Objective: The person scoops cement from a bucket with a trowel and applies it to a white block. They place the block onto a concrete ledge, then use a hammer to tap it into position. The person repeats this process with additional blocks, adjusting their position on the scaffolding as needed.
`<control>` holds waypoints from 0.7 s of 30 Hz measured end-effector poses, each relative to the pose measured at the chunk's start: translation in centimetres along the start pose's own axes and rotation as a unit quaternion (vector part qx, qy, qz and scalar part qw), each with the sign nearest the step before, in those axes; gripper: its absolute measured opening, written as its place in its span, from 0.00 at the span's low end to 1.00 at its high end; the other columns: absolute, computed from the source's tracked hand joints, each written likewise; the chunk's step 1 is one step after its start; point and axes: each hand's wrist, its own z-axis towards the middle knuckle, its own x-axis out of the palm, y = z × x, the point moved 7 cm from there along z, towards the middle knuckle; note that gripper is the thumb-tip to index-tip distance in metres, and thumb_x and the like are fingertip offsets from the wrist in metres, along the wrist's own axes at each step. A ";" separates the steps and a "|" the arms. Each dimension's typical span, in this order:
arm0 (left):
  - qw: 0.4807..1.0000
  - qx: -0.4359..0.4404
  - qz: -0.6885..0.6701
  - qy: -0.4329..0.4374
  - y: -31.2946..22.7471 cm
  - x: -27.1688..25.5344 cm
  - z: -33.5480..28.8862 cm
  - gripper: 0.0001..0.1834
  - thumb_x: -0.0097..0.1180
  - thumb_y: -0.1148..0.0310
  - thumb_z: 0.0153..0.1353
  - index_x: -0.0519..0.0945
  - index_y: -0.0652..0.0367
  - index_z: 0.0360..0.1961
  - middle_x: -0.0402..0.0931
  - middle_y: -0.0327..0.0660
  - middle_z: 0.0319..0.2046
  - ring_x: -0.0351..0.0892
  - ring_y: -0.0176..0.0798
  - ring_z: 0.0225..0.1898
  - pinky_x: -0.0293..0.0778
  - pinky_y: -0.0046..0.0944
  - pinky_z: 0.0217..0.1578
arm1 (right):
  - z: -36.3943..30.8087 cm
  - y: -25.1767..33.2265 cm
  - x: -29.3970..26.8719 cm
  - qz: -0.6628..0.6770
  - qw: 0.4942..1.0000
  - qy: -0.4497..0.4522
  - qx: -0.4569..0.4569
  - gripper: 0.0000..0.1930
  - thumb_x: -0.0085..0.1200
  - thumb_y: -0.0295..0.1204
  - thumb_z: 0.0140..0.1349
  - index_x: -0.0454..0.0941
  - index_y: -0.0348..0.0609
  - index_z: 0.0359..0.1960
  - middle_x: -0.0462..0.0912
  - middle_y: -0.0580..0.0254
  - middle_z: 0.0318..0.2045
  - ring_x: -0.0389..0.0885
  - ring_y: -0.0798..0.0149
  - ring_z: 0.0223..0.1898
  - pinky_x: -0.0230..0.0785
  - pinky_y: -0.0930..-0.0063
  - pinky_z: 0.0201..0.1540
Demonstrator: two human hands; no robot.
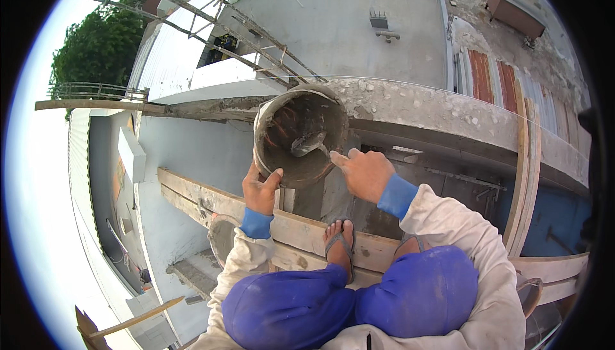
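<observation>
A mortar-smeared bucket point(262, 133) tilts in front of me, its mouth facing my way, against the end of a rough concrete ledge point(410, 103). Grey residue coats its inner wall. My left hand point(261, 191) is closed on the bucket's near-left rim, thumb on the inside. In my right hand point(365, 172) is the handle of a trowel point(309, 144), with the index finger stretched along it. The trowel's rounded metal blade lies within the bucket, near its inner wall. My fingers hide part of the handle.
My sandalled feet rest on wooden planks point(301, 233) high above a lower level. Another bucket point(224, 238) hangs or stands by the planks at left. Bamboo scaffolding point(192, 14) rises at far left. A string runs above the ledge; upright timbers point(526, 170) stand at right.
</observation>
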 end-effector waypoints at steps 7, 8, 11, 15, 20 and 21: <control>0.996 0.084 0.013 0.012 0.1 1.1 -0.8 0.42 0.58 0.82 0.63 0.56 0.70 0.78 0.73 0.50 0.67 0.75 0.36 0.61 0.70 0.34 0.61 | 1.2 -1.6 0.7 0.103 0.992 -0.056 0.037 0.22 0.53 0.34 0.70 0.73 0.49 0.66 0.85 0.47 0.32 0.86 0.41 0.29 0.80 0.49 0.33; 0.998 0.055 0.023 0.008 0.6 1.1 -1.1 0.43 0.58 0.83 0.63 0.55 0.71 0.78 0.71 0.50 0.68 0.73 0.36 0.63 0.69 0.34 0.62 | 1.2 -1.7 2.3 0.118 0.991 0.045 0.039 0.22 0.53 0.34 0.70 0.73 0.47 0.65 0.86 0.44 0.33 0.87 0.39 0.30 0.81 0.48 0.34; 0.999 0.024 0.040 0.025 0.9 1.4 -1.7 0.44 0.57 0.84 0.62 0.53 0.72 0.78 0.67 0.52 0.71 0.70 0.37 0.67 0.68 0.35 0.64 | 0.6 -2.3 0.1 0.196 0.971 -0.131 0.044 0.21 0.53 0.35 0.70 0.73 0.46 0.64 0.87 0.40 0.33 0.87 0.35 0.34 0.81 0.44 0.39; 0.998 0.046 0.042 0.013 0.5 2.5 -1.8 0.43 0.57 0.84 0.61 0.56 0.71 0.77 0.65 0.56 0.73 0.68 0.40 0.69 0.67 0.37 0.66 | 0.3 -2.0 1.8 0.158 0.982 0.059 0.082 0.19 0.52 0.35 0.70 0.75 0.44 0.59 0.87 0.39 0.33 0.88 0.37 0.36 0.81 0.42 0.41; 0.985 0.114 0.128 0.022 -0.9 4.2 -2.0 0.39 0.59 0.84 0.58 0.66 0.67 0.74 0.56 0.64 0.76 0.63 0.49 0.74 0.65 0.41 0.69 | 0.8 -4.4 -2.1 0.131 0.975 -0.148 0.099 0.13 0.52 0.34 0.69 0.78 0.43 0.51 0.87 0.39 0.33 0.88 0.37 0.35 0.80 0.42 0.40; 0.982 0.127 0.137 0.028 -1.3 4.2 -2.0 0.39 0.59 0.84 0.58 0.67 0.66 0.73 0.55 0.65 0.76 0.62 0.51 0.75 0.65 0.41 0.69 | 1.0 -5.0 -2.2 0.110 0.976 -0.162 0.093 0.12 0.49 0.34 0.70 0.79 0.42 0.49 0.88 0.41 0.33 0.88 0.37 0.34 0.80 0.42 0.39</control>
